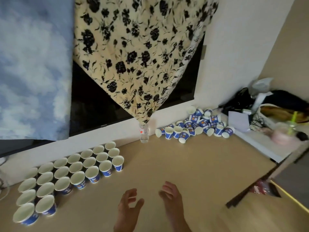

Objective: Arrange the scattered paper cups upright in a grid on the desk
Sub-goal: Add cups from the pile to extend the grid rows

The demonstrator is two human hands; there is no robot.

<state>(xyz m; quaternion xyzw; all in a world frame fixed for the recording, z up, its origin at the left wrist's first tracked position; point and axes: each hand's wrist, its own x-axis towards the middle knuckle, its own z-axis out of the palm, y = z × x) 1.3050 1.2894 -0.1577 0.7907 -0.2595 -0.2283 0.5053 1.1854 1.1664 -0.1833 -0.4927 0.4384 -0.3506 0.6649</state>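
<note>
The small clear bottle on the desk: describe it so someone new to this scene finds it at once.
Start at the floral curtain hanging over the dark window. Follow its lowest tip down to the desk: the clear plastic bottle stands upright right there against the wall. It is the only see-through thing, alone between the upright cup grid and the tumbled cup pile.

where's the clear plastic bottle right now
In the head view the clear plastic bottle stands upright at the desk's back edge, under the tip of the floral curtain, between the upright cup grid and the tumbled cup pile.

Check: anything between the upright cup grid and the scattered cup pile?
Head view: a clear bottle by the wall and bare desk; nothing else between grid and pile.
</note>
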